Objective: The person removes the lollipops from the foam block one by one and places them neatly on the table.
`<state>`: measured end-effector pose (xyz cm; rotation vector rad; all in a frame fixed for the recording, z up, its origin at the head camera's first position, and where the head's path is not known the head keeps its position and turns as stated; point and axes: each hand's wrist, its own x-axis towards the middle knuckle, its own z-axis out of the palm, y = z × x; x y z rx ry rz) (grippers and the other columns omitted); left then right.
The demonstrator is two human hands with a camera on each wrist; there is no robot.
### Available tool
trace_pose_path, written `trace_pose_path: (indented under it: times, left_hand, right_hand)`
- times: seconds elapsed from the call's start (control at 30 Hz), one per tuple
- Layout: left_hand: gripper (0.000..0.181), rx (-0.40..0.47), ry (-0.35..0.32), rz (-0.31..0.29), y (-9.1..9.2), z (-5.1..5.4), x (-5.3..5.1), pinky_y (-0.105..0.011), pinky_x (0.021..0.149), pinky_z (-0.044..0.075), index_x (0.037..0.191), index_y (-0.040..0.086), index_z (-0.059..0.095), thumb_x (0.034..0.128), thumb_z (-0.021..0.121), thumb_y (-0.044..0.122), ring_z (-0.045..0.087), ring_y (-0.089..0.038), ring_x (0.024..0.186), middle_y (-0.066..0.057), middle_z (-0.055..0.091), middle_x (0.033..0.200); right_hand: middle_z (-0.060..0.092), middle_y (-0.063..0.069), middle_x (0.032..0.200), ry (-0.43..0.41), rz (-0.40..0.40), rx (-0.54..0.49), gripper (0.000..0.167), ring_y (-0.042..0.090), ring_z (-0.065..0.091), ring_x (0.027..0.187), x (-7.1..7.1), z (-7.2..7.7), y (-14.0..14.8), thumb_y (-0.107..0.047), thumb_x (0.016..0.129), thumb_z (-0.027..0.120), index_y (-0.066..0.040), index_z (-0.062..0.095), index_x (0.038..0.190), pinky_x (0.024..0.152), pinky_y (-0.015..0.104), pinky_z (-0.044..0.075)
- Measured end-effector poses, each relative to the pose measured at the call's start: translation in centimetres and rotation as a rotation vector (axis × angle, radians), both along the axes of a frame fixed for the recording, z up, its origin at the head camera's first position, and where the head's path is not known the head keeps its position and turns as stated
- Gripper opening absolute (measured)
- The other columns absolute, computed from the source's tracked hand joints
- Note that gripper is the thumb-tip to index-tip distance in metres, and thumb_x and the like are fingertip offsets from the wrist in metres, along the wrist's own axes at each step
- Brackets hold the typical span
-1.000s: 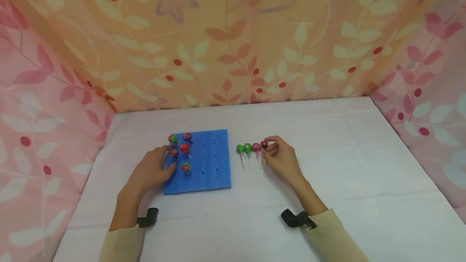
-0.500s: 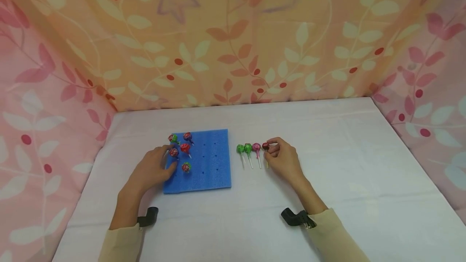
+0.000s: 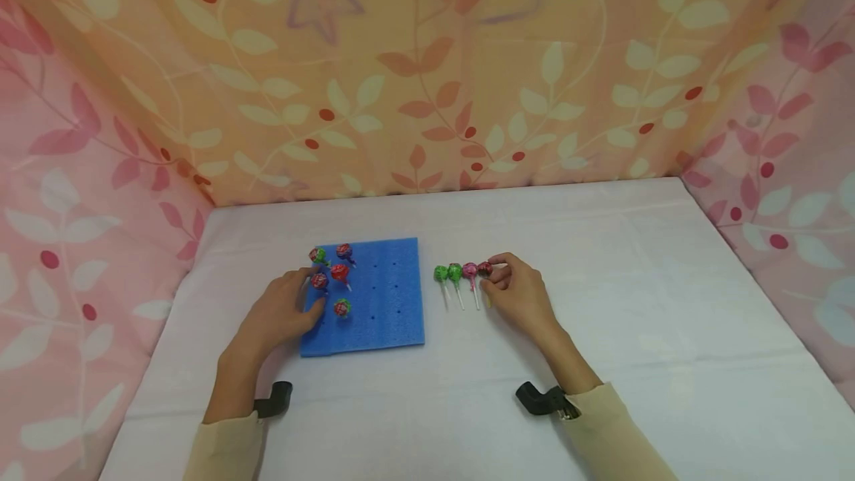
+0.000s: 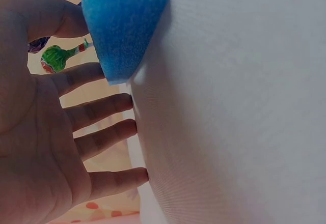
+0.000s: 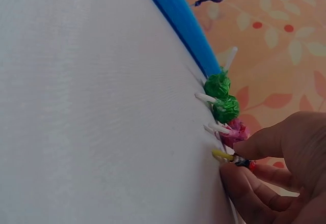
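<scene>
At the left side of the blue foam board (image 3: pixel 394 325), my left hand (image 3: pixel 277 310) rests with fingers spread. Its thumb and index finger touch the board's edge in the left wrist view, while the other fingertips reach the tabletop. Several wrapped lollipops (image 3: pixel 340 272) stand in the board's left part, heads up. My right hand (image 3: pixel 524 295) pinches a dark red lollipop (image 3: pixel 485 269) between thumb and fingers; its yellow stick (image 5: pixel 222 156) shows in the right wrist view. Left of it lie a pink lollipop (image 3: pixel 470 271) and two green lollipops (image 3: pixel 455 272) in a row.
Small holes (image 3: pixel 372 288) dot the board's right part. The table has a white cover (image 3: pixel 634 303). Patterned cloth walls (image 3: pixel 427 80) enclose its back and sides. A black wrist mount (image 3: pixel 541 400) sits on each forearm.
The dark red lollipop shifts slightly right, then back left toward the pink one, in my right hand's grip. My left hand and the board stay put.
</scene>
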<state>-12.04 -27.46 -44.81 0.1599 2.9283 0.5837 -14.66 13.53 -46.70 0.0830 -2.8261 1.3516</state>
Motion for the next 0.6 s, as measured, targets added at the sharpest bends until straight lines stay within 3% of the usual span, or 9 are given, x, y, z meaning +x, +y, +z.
trace_pose_path:
  times: [0.27, 0.6]
  left_hand:
    - [0.068, -0.001, -0.01, 0.0, -0.1, 0.2, 0.1, -0.072, 0.117, 0.042, 0.155, -0.001, 0.044, 0.0995, 0.063, 0.033, 0.049, -0.053, 0.142, -0.031, 0.053, 0.153]
    - [0.066, 0.01, -0.002, -0.003, 0.0, 0.2, 0.0, -0.072, 0.117, 0.041, 0.155, 0.002, 0.045, 0.0995, 0.063, 0.031, 0.048, -0.053, 0.143, -0.03, 0.052, 0.154]
  right_hand:
    - [0.078, 0.011, 0.099, -0.051, 0.071, 0.022, 0.044, 0.019, 0.075, 0.084, 0.2, 1.7, 0.3, -0.02, 0.093, 0.078, -0.004, 0.066, 0.132, 0.077, 0.032, 0.057]
    - [0.077, 0.011, 0.11, -0.049, 0.147, 0.025, 0.042, 0.026, 0.076, 0.1, 1.1, 4.2, -0.1, -0.022, 0.096, 0.076, -0.007, 0.066, 0.134, 0.088, 0.044, 0.064]
